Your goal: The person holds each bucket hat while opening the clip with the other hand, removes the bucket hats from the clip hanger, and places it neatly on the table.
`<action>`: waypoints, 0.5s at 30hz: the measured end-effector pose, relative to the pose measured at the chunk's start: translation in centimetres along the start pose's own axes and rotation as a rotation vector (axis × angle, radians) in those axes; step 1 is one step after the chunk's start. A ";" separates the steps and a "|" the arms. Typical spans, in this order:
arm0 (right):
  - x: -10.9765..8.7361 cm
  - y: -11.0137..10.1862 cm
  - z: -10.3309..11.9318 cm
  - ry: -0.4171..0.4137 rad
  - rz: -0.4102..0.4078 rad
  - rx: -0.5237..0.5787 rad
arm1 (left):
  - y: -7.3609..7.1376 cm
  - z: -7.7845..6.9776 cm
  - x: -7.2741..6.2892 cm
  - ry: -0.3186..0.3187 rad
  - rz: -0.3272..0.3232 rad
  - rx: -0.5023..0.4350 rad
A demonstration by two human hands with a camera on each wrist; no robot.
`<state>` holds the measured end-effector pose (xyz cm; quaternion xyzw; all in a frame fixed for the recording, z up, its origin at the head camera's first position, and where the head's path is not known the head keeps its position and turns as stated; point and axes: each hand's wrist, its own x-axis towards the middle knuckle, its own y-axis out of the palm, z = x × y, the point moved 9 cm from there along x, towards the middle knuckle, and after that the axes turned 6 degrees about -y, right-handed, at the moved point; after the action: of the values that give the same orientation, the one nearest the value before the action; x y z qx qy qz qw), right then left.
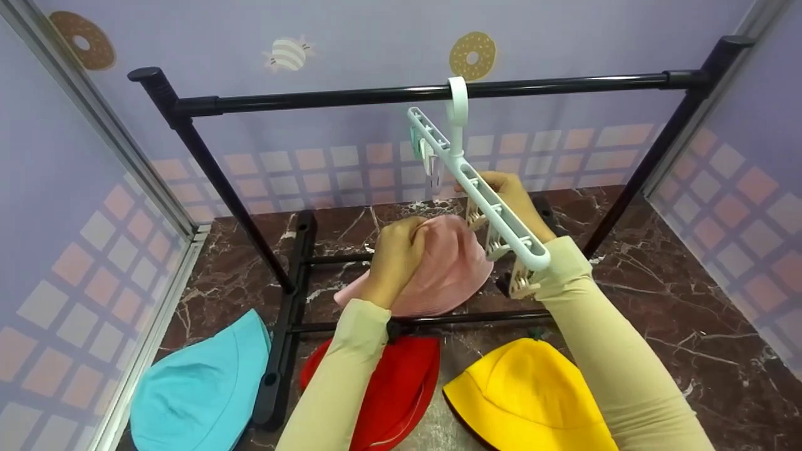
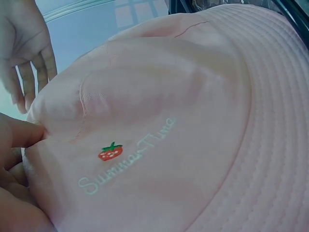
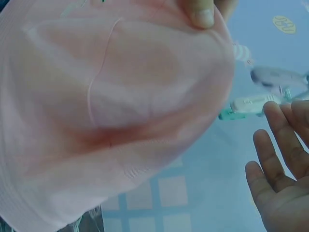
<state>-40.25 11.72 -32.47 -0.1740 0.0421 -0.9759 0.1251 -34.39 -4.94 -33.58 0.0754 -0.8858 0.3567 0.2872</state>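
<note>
My left hand (image 1: 398, 250) pinches the crown of a pink bucket hat (image 1: 448, 275), holding it by the top with the brim downward. In the left wrist view, the hat (image 2: 159, 96) carries a strawberry print and "Summer Time" lettering. My right hand (image 1: 517, 199) is behind a white clip hanger (image 1: 459, 116), close to its clips. The right wrist view shows this hand's fingers (image 3: 285, 145) loosely extended, apart from the hat. A white clip (image 1: 428, 156) and a teal clip hang from the hanger's far half; beige and white clips hang from the near half.
The hanger hooks over the top bar of a black rack (image 1: 351, 97). A blue hat (image 1: 194, 382), a red hat (image 1: 404, 388) and a yellow hat (image 1: 532, 394) lie in front on a dark marbled surface (image 1: 677, 313). Patterned walls enclose the back and sides.
</note>
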 end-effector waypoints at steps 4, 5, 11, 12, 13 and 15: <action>-0.7 -1.0 -0.1 0.042 -0.049 -0.079 | -0.1 -0.4 0.0 0.015 -0.006 -0.013; -0.9 -1.3 -0.1 0.045 -0.058 -0.113 | -0.1 -0.5 0.0 0.017 -0.006 -0.015; -1.5 -2.7 -0.2 0.037 -0.072 -0.304 | 0.0 -0.9 -0.1 0.007 0.003 -0.028; -1.6 -2.9 -0.2 0.041 -0.072 -0.310 | 0.0 -1.0 -0.1 0.006 0.006 -0.032; -1.7 -3.1 -0.3 0.042 -0.073 -0.314 | 0.0 -1.0 -0.1 0.007 0.009 -0.034; -2.0 -3.5 -0.2 0.038 -0.070 -0.310 | 0.1 -1.1 -0.1 0.009 0.016 -0.049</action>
<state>-39.32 15.60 -32.91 -0.1742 0.1884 -0.9645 0.0620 -33.85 -4.15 -33.06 0.0594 -0.8934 0.3378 0.2901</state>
